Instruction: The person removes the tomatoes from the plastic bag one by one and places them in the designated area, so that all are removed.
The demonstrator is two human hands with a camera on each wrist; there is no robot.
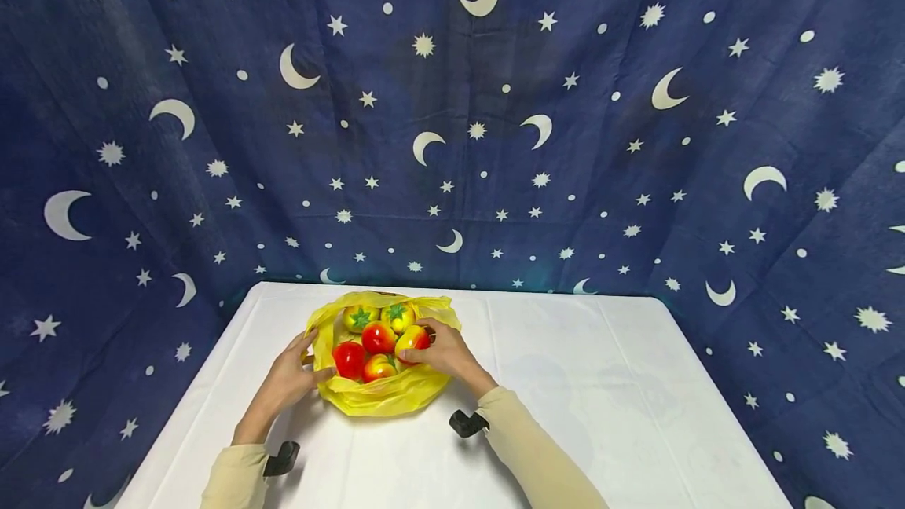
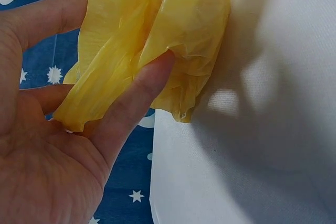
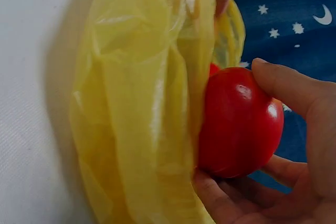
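A yellow plastic bag sits with its mouth open on the white table, several shiny round fruits inside. My right hand grips a round red-and-yellow fruit at the bag's right side; in the right wrist view this fruit shows its red face, thumb on top and fingers beneath. My left hand holds the bag's left side, and in the left wrist view a loose flap of the bag lies between thumb and fingers. Other fruits in the bag are a red one and a yellow one with a green star-shaped top.
The bag stands toward the back left of a white-covered table. Behind and on both sides hangs a dark blue curtain with moons and stars. Black wrist mounts stick out from both sleeves.
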